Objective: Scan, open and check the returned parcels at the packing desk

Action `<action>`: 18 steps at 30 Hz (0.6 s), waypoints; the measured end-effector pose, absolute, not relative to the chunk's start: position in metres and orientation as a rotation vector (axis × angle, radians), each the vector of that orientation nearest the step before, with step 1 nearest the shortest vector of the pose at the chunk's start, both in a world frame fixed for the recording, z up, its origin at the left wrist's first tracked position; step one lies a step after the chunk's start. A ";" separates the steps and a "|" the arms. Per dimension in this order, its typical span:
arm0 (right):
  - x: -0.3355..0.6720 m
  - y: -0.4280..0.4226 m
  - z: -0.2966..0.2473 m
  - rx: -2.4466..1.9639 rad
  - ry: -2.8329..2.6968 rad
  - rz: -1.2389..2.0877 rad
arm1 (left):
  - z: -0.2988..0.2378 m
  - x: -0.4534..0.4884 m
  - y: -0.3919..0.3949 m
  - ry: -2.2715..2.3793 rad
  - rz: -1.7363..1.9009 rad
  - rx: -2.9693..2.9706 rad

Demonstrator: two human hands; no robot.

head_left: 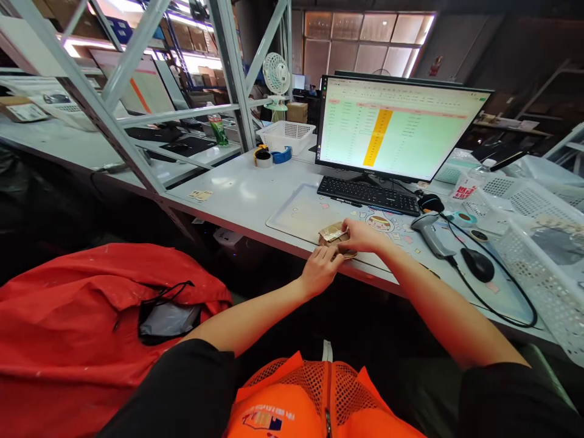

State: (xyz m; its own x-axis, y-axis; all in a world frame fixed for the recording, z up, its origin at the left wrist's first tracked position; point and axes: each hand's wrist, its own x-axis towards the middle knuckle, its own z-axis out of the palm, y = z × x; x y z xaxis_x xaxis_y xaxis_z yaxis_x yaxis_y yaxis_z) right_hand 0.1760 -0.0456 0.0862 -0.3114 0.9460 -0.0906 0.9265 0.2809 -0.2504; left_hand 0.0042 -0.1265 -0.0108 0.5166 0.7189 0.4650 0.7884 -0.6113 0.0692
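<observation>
A small tan packet [331,233] with a crinkled clear wrap lies at the near edge of the white desk [246,194], on a pale desk mat [301,213]. My right hand [362,236] rests over its right side, fingers curled and pinching it. My left hand [322,267] sits just below it at the desk edge, fingers bent against the packet's near side.
A monitor [392,128] showing a spreadsheet stands behind a black keyboard [368,194]. A barcode scanner [429,234] and a black mouse [477,264] lie to the right. White baskets [542,286] fill the right end. Tape rolls [267,156] sit further back. A red bag [82,316] sits low on the left.
</observation>
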 end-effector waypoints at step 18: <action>0.220 -0.046 0.057 -1.662 -1.763 0.838 | 0.080 0.001 -0.043 -1.100 -0.157 -3.186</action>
State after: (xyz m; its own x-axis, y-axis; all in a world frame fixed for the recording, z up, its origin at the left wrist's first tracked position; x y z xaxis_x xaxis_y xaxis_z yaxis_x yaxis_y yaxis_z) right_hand 0.2199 -0.0459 0.0566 -0.0651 0.9978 -0.0137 0.6407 0.0313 -0.7672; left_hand 0.0010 -0.0425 0.0799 0.7860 0.6181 0.0115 0.5967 -0.7633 0.2476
